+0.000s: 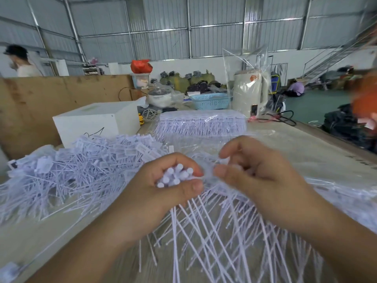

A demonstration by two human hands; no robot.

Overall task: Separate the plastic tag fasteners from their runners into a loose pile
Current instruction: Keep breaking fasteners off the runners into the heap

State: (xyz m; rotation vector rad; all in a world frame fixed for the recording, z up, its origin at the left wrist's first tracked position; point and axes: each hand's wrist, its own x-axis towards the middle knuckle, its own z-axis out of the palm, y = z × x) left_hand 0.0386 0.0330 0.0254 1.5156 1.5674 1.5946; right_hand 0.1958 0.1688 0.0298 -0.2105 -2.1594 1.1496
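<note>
**Both hands on one cluster of fasteners, loose pile at left**

At the left edge a person (pixel 19 62) stands blurred behind a brown board. Below, the loose pile (pixel 81 166) of white tag fasteners covers the left-centre of the table (pixel 295 152); its strands run off the left edge, and single pieces cannot be told apart in the tangle. A white box (pixel 98 119) sits just behind the pile, its base hidden by it.

In the lower centre the left hand (pixel 163 186) is curled round a bundle of fasteners (pixel 175 174), their round ends poking up between thumb and fingers; the long tails fan down toward the bottom edge. Whether a runner joins them is hidden inside the fist.

Just beside it, the right hand (pixel 251 170) has its fingers bent in toward the same cluster; what its fingertips pinch is smeared by motion, so the grip cannot be told.

Behind the hands lies a bagged stack (pixel 202 123) of fasteners under glaring film. At the far right an orange blur (pixel 365 94) is cut off.
</note>
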